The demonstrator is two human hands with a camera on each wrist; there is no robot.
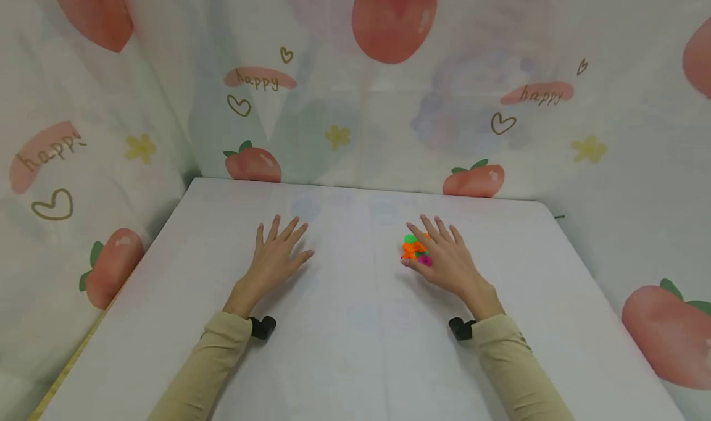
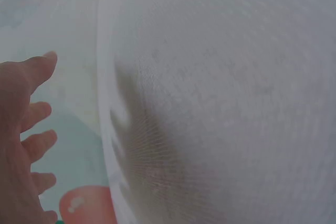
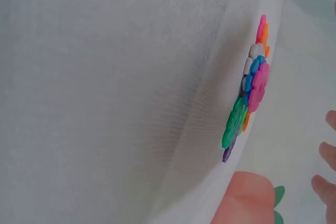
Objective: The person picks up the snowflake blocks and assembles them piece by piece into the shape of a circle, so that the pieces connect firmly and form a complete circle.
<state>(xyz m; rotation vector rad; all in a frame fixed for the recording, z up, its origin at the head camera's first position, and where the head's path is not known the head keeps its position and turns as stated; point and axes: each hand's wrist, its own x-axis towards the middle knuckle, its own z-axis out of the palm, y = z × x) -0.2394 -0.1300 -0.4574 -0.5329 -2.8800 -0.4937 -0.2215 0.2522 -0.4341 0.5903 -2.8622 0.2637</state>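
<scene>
My left hand hovers over the left half of the white table with its fingers spread and nothing in it. In the left wrist view the same hand shows at the left edge, its shadow falling on the cloth. On the right, my right hand is held over a small pile of colourful plastic snowflake discs, partly hiding them. Its fingers are spread too and grip nothing. The right wrist view shows the discs in pink, orange, blue, white, green and purple, lying flat in a heap apart from the fingertips.
A white cloth covers the table. Behind it and at both sides hang pale curtains printed with peaches, hearts and "happy". Black wrist mounts sit at both beige sleeves.
</scene>
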